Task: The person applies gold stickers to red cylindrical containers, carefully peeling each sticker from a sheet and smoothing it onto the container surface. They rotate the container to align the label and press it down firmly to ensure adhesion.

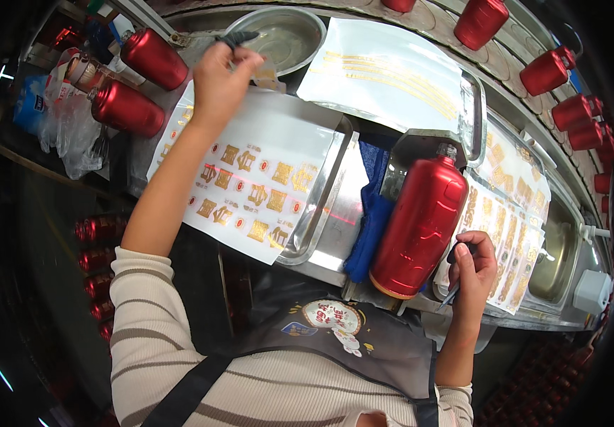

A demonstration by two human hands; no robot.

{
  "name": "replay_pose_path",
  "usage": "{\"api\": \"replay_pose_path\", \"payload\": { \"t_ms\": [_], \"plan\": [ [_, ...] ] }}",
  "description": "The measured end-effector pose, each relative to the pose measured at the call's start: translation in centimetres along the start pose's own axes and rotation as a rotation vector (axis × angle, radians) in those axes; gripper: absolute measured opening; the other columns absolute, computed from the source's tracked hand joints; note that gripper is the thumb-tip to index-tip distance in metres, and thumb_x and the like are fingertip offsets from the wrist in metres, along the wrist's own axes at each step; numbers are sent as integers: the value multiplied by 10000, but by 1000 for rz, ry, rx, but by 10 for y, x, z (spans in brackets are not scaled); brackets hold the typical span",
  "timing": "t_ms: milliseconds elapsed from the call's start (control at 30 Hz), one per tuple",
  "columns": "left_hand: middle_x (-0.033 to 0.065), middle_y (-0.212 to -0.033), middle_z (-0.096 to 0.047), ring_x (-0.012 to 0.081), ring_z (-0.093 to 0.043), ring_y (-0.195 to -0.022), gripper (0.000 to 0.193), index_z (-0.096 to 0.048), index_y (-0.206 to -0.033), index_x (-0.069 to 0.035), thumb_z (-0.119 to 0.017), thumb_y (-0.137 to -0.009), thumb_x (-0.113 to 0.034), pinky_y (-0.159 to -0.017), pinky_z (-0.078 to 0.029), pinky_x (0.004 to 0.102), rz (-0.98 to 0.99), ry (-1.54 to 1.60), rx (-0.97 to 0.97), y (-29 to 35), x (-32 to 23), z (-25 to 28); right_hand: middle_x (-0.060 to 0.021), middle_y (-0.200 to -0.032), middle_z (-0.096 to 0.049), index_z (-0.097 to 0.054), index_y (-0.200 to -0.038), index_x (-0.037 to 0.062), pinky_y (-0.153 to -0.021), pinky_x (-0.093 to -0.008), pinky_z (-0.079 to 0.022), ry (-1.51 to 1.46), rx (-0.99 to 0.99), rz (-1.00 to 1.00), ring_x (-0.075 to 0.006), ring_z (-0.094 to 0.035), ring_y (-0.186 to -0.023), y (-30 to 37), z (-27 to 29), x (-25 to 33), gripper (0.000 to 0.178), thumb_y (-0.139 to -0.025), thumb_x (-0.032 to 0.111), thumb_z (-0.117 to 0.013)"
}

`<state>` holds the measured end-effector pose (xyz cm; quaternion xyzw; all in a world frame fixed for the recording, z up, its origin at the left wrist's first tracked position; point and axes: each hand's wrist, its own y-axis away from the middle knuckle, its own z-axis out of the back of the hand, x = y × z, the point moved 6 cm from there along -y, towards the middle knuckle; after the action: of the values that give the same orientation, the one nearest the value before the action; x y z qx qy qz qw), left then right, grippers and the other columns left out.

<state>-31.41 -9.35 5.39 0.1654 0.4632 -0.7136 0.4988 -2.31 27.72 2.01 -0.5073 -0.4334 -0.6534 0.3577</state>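
Note:
At the far left, my left hand is raised between the metal basin and a white sheet of gold and red decals. It is blurred; its fingers look drawn together, with something dark at the fingertips that I cannot make out. A small gold-marked piece shows just beside them, and I cannot tell if they hold it. A red metallic bottle leans on a metal stand in front of me. Low beside it, my right hand is closed on a thin dark tool.
Two red bottles lie at the left by a plastic bag. More bottles stand on a curved conveyor at the back right. Further decal sheets lie on trays. A blue cloth hangs beside the stand.

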Motion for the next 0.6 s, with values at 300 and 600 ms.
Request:
{"api": "replay_pose_path", "payload": {
  "t_ms": [300, 600],
  "plan": [
    [146, -1039, -740, 324, -700, -952, 445, -698, -1057, -44, -853, -702, -266, -840, -534, 418, 286, -479, 223, -98, 120, -58, 31, -761, -565, -604, -1036, 42, -500, -168, -286, -46, -6, -78, -4, -415, -584, 5, -1, 5, 139, -927, 115, -650],
    [170, -820, -731, 325, -713, -767, 297, -625, -782, -7, -810, -736, -236, -722, -541, 387, 76, -336, 63, -95, 88, -49, -25, -980, -593, -596, -1179, 15, -608, -183, -383, 90, -56, -2, -36, -492, -691, 28, 15, 10, 401, -818, 89, -756]
  ]
}}
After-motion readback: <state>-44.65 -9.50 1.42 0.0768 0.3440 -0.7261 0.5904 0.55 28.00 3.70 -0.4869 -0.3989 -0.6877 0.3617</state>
